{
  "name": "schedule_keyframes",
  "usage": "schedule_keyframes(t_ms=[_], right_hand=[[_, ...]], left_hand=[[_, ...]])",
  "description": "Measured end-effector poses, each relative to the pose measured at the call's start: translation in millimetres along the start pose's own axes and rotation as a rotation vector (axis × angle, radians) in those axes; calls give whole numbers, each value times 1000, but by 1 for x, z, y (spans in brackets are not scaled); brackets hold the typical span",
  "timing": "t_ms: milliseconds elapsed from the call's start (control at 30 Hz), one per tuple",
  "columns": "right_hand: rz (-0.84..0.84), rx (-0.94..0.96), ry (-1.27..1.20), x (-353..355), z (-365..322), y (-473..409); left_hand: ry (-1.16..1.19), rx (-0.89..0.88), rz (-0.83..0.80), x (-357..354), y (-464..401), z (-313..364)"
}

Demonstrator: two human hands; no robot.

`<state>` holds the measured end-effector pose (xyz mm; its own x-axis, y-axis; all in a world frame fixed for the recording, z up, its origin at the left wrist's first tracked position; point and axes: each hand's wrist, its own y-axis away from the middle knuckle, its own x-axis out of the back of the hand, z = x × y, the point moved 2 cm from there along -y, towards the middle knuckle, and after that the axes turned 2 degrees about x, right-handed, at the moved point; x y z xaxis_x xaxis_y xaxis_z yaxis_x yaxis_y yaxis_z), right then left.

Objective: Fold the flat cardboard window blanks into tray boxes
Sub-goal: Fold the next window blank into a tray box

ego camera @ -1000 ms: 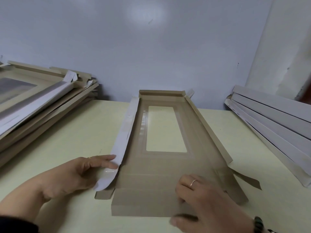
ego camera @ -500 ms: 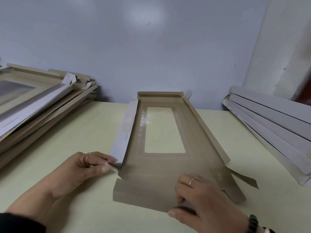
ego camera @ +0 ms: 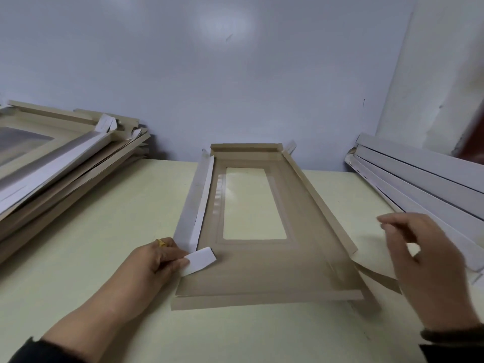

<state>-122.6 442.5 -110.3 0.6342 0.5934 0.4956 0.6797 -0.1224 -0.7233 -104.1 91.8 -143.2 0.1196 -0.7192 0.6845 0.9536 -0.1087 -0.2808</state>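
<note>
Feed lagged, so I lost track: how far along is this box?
Far wall of the box looks folded up, and the left wall is raised. Left hand pinches the corner tab; right hand hovers, holding nothing. The near flap and right corner tab still lie flat.

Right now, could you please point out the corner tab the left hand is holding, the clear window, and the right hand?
corner tab (ego camera: 200,260): head view, on its white face.
clear window (ego camera: 252,203): head view, middle of the film.
right hand (ego camera: 429,260): head view, on the back of the hand.
</note>
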Motion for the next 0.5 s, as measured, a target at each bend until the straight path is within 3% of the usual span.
schedule_keyframes(t_ms=[67,167,233,400,500], right_hand=[[-154,-128,50,1,28,0],[-519,-196,-102,-6,39,8],[-653,-220,-213,-10,36,13],[-744,-150,-326,-15,27,14],[-737,-210,-376,-16,28,13]], left_hand=[[3,11,0,1,0,0],[12,13,-1,2,0,2],[12,24,-9,2,0,2],[1,55,3,5,0,-3],[8,58,-1,6,0,-4]])
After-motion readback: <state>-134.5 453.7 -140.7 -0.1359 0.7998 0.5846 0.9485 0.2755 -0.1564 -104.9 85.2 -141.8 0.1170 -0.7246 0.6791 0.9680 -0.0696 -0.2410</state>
